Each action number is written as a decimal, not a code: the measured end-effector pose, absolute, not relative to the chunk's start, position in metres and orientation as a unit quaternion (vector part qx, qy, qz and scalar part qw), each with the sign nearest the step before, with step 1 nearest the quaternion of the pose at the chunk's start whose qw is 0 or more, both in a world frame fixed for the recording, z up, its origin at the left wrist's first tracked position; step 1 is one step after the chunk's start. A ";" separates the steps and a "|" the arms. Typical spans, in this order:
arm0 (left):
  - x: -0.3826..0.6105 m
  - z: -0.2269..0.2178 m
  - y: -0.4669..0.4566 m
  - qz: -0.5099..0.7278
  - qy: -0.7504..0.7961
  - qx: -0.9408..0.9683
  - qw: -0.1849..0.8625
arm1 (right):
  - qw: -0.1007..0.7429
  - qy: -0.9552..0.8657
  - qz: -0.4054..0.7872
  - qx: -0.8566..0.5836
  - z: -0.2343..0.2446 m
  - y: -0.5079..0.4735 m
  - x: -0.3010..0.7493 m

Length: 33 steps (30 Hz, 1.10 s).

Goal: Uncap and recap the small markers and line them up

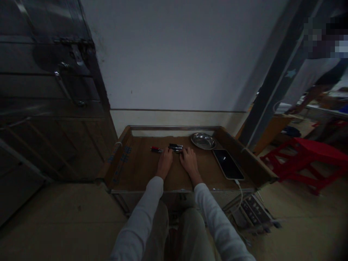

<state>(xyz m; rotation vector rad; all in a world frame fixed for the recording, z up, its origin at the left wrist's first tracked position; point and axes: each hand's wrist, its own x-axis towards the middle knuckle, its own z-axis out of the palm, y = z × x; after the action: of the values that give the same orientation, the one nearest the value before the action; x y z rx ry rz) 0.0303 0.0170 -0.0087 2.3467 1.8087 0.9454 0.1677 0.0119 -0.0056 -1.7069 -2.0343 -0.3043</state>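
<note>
Position of pens [176, 147] and dish [203, 140] on bench [141, 170]

The pens are located toward the far side, between raised edges, at the fingertips of the left hand [164, 159] and right hand [189, 159]. The fingers are lowered; whether the pens are grasped cannot be told. The dish's shiny inside is exposed beyond the right hand. A phone [228, 164] is laid nearby, with a cable [240, 192] attached.

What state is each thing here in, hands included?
Pens: lying loose, partly hidden by fingers
Left hand: palm down, fingers at the pens
Right hand: palm down, fingers at the pens
Phone: face up, screen dark
Cable: plugged into the phone
Dish: upright
Door: looks shut
Stool: upright
</note>
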 end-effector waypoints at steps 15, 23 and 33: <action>0.031 -0.005 0.019 0.309 0.520 0.794 0.066 | 0.252 -0.801 -0.044 -0.541 -0.011 0.021 0.173; 0.031 -0.006 0.019 0.326 0.499 0.803 0.000 | 0.280 -0.733 -0.103 -0.611 -0.007 0.013 0.173; 0.026 -0.005 0.003 0.265 0.501 0.823 -0.030 | 0.289 -0.695 -0.109 -0.649 -0.002 -0.002 0.177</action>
<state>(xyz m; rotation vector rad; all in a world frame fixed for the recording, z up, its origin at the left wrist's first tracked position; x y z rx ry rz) 0.0262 0.0027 -0.0052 2.6364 1.6055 0.8496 0.1772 -0.0018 -0.0023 -1.7322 -1.8543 -0.2919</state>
